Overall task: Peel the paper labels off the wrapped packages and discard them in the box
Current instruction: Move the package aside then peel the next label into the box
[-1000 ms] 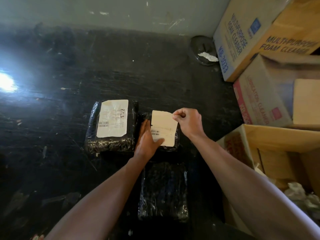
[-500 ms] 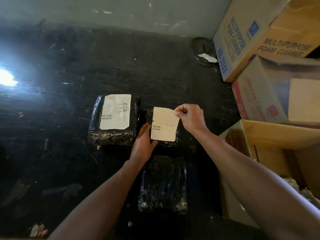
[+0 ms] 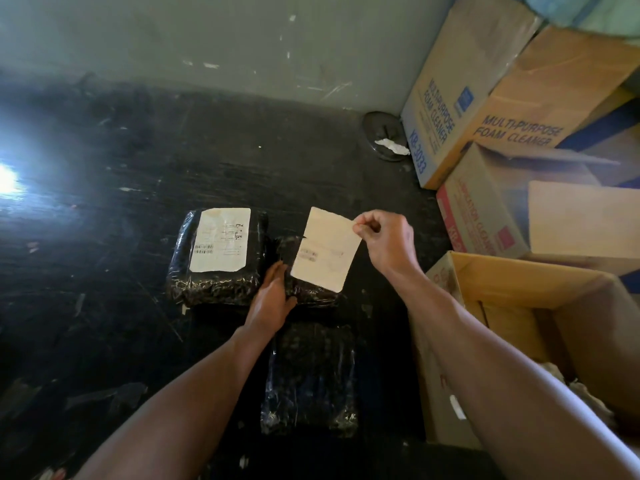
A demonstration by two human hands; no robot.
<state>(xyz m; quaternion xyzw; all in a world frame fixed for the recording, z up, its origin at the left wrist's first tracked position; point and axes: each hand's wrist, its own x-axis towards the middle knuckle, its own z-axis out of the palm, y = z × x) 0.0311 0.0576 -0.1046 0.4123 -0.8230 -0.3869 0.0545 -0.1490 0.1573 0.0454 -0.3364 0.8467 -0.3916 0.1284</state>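
My right hand [image 3: 384, 242] pinches the top right corner of a cream paper label [image 3: 325, 251], which hangs mostly lifted off a black wrapped package [image 3: 311, 292]. Against that package's left side my left hand [image 3: 272, 299] presses flat, holding it down. To the left lies another black wrapped package [image 3: 214, 285] with its white label [image 3: 221, 239] stuck on top. A third black package [image 3: 308, 379], with no label showing, lies nearer me. An open cardboard box [image 3: 519, 282] stands at the right.
Stacked cartons [image 3: 460, 95] marked foam cleaner lean against the wall at the far right. A round dark lid with crumpled white paper [image 3: 386, 140] lies by the wall. The floor is dark and scuffed, with glare at the left.
My right hand has pulled the label up and to the right, peeling more of it from the package. My left hand slid off the label to the package's left side.
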